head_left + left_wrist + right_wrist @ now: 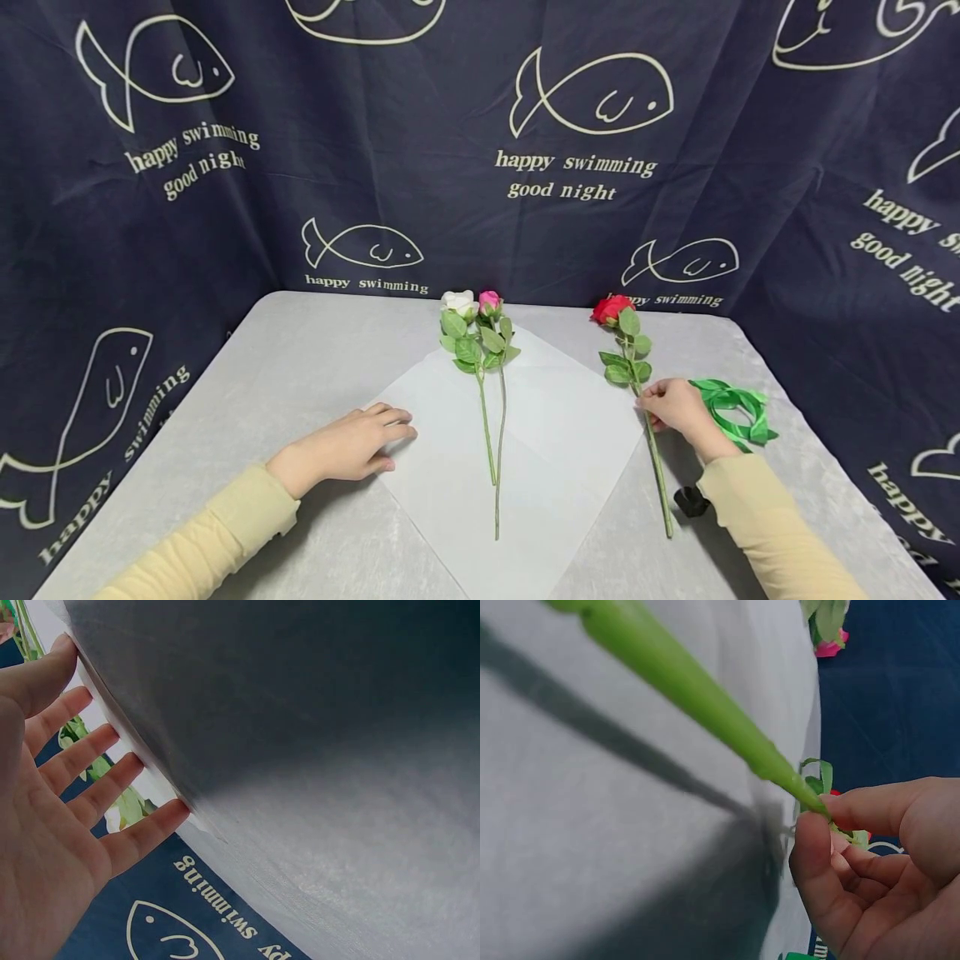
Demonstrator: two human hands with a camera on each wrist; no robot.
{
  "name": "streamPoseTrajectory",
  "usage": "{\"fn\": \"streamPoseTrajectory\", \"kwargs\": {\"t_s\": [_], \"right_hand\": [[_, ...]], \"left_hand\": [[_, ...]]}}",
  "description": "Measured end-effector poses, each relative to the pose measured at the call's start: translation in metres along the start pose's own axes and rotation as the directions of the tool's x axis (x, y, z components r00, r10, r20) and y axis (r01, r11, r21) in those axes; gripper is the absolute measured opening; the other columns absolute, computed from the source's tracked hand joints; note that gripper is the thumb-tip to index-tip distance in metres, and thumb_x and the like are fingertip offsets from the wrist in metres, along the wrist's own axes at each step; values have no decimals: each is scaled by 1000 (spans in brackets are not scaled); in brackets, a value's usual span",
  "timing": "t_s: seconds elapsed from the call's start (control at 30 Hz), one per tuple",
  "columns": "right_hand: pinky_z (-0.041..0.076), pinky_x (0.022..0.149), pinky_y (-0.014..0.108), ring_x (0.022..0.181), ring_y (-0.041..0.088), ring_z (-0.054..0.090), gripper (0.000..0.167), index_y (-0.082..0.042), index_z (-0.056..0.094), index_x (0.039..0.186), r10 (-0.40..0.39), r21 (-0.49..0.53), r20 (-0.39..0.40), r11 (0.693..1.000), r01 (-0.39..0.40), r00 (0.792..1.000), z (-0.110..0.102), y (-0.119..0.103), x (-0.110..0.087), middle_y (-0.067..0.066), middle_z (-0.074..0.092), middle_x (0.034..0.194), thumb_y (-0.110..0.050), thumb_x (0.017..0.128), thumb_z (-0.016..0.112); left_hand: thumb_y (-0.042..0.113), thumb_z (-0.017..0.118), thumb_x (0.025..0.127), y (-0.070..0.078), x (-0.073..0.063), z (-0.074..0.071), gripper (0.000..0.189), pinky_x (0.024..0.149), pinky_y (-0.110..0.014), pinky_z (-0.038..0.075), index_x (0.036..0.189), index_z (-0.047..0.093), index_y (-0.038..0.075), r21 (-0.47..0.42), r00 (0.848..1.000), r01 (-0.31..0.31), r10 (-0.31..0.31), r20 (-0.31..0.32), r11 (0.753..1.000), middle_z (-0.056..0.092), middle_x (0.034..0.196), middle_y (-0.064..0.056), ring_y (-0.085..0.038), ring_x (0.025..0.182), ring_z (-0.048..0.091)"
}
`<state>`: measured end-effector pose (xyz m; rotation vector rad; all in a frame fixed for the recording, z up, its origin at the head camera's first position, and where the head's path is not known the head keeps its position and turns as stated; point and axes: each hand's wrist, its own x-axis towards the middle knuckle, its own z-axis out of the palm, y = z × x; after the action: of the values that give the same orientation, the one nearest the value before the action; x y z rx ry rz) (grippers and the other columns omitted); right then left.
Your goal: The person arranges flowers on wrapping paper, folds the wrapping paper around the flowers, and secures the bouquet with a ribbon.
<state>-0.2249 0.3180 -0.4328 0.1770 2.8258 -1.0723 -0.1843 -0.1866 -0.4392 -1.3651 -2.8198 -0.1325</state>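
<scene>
My right hand (pixel 678 410) pinches the green stem of a red artificial rose (pixel 660 479) between thumb and forefinger, just below its leaves. In the right wrist view the rose stem (pixel 682 682) runs up from the fingertips and casts a shadow on the tabletop. A white rose (pixel 459 305) and a pink rose (pixel 490 302) lie side by side on a sheet of white wrapping paper (pixel 562 442), their blooms toward the far edge. With fingers spread, my left hand (pixel 341 446) rests at the paper's left corner, fingertips along its edge.
A coil of green ribbon (pixel 716 398) lies just right of my right hand. Near my right cuff sits a small black object (pixel 692 502). The grey tabletop (pixel 300 358) is backed by a dark blue curtain (pixel 450 183) printed with fish.
</scene>
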Motion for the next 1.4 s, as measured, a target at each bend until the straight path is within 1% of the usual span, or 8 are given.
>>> {"fn": "streamPoseTrajectory", "kwargs": {"t_s": [0.1, 0.27, 0.5, 0.67, 0.77, 0.97, 1.17, 1.4], "right_hand": [[55, 54, 32, 51, 14, 61, 20, 5, 62, 90, -1, 11, 5, 1000, 1, 1000, -2, -5, -1, 5, 60, 61, -14, 89, 59], [56, 57, 35, 53, 15, 63, 20, 4, 61, 91, -30, 8, 1, 1000, 30, 1000, -3, -17, -5, 5, 60, 63, -16, 89, 60], [56, 57, 33, 54, 12, 61, 24, 9, 60, 98, -54, 102, 8, 993, 53, 999, -1, -37, -6, 5, 60, 66, -13, 90, 59], [56, 57, 31, 54, 11, 59, 25, 10, 58, 99, -77, 152, 7, 986, 75, 997, 2, -52, -6, 5, 60, 66, -12, 90, 60], [56, 56, 29, 53, 10, 60, 24, 11, 58, 100, -98, 165, 10, 982, 95, 995, 5, -61, -5, 5, 59, 65, -11, 90, 60], [56, 56, 29, 54, 10, 59, 24, 10, 59, 100, -96, 208, 24, 974, 89, 995, 13, -79, -3, 5, 60, 66, -11, 89, 61], [56, 56, 28, 55, 9, 58, 25, 12, 58, 101, -96, 299, 31, 951, 82, 995, 23, -96, -1, 9, 64, 73, -9, 88, 62], [56, 56, 27, 54, 8, 58, 27, 14, 57, 104, -99, 381, 62, 922, 68, 993, 41, -109, 2, 8, 65, 73, -7, 88, 63]], "left_hand": [[31, 71, 82, 0, 0, 0, 47, 81, -48, 50, 125, 57, 17, -1, 1000, -4, 4, -3, 1000, 52, 133, -8, -28, 118, 50], [31, 71, 82, 0, 0, 0, 47, 80, -47, 51, 125, 57, 17, 2, 1000, -7, 7, -7, 1000, 52, 133, -8, -28, 118, 50], [31, 72, 82, -1, -1, 1, 47, 80, -47, 51, 125, 57, 17, 4, 1000, -17, 17, -14, 1000, 53, 132, -8, -28, 117, 50], [30, 73, 81, -1, -1, 0, 47, 78, -47, 51, 123, 58, 16, 9, 999, -28, 29, -29, 1000, 54, 130, -9, -28, 115, 51], [30, 73, 81, -1, 0, 0, 47, 79, -47, 51, 124, 57, 17, 5, 999, -24, 24, -23, 1000, 54, 131, -8, -28, 116, 51], [31, 71, 82, -1, 0, 1, 47, 80, -48, 51, 125, 57, 17, 2, 1000, -14, 14, -10, 1000, 53, 132, -8, -27, 117, 50], [30, 72, 82, -1, 0, 0, 47, 80, -48, 51, 124, 57, 15, 3, 1000, -18, 19, -23, 1000, 53, 131, -10, -28, 116, 51], [28, 72, 82, 2, 0, -3, 46, 80, -49, 51, 124, 58, 14, -10, 1000, -13, 13, -14, 1000, 53, 131, -11, -30, 117, 51]]}}
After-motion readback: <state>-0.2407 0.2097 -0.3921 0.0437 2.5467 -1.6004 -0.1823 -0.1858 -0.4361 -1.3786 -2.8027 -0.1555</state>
